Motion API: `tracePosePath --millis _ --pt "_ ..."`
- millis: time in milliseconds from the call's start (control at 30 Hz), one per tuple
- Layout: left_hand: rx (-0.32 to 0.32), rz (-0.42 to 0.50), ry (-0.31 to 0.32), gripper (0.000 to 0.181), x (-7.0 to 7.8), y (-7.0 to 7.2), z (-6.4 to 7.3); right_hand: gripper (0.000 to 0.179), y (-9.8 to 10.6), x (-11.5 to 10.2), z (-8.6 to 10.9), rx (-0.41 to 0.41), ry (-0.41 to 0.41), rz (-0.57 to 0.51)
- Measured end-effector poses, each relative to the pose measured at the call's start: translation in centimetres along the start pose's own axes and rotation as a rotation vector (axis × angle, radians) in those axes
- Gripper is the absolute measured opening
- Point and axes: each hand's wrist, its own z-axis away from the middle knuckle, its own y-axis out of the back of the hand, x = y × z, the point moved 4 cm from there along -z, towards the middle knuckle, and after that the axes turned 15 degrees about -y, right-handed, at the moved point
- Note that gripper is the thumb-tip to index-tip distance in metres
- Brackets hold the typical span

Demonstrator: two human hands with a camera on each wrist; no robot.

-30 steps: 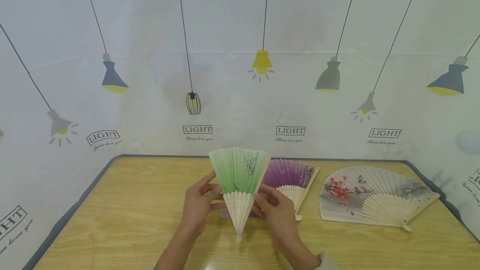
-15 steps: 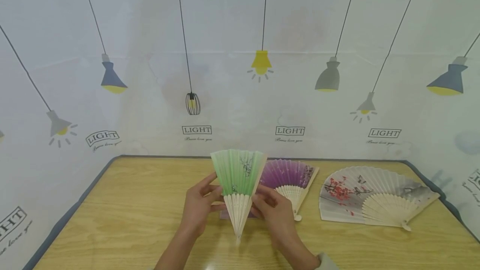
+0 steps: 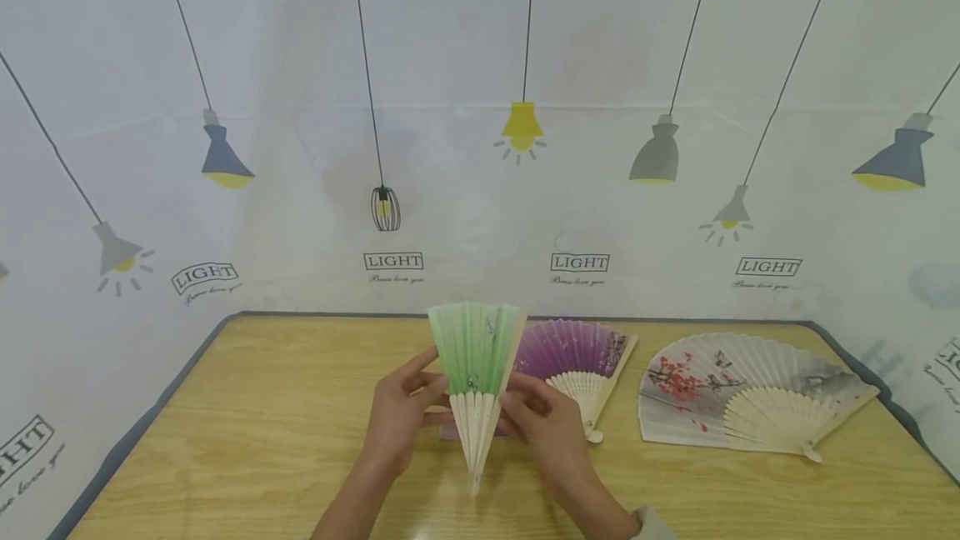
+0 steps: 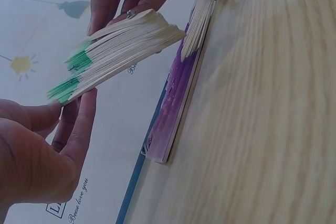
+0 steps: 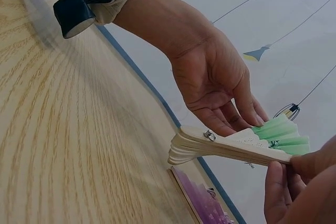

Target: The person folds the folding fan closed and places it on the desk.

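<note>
Held upright above the table is a green folding fan (image 3: pixel 468 348) with pale ribs, only partly spread, its pivot end pointing down. My left hand (image 3: pixel 399 411) pinches its left edge between thumb and fingers. On the opposite edge, my right hand (image 3: pixel 546 415) pinches near where the cloth meets the ribs. In the left wrist view the fan's pale ribs (image 4: pixel 131 40) lie stacked close, the left hand (image 4: pixel 39 150) at the cloth end. From the right wrist, the right hand (image 5: pixel 218 82) shows above the fan, with a metal pivot ring near the rib ends.
Behind the hands a spread purple fan (image 3: pixel 573 348) lies on the wooden table (image 3: pixel 285 407), partly hidden by the green one. To the right lies a wide-open white fan (image 3: pixel 697 390) with red blossoms. A backdrop printed with lamps (image 3: pixel 522 123) stands along the table's back edge.
The green fan has narrowed as its two edges came closer together. My right hand has shifted slightly left with its edge. The purple and white fans have stayed in place.
</note>
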Motion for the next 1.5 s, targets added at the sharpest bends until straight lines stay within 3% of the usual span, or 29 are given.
tracePosePath --millis 500,1500 --pt "-0.026 -0.016 -0.002 0.048 0.01 -0.23 0.15 0.039 -0.14 0.11 0.14 -0.074 0.012 0.014" --pt "-0.064 -0.034 -0.014 0.047 0.21 -0.64 0.31 0.037 -0.62 0.03 0.28 -0.114 0.034 0.046"
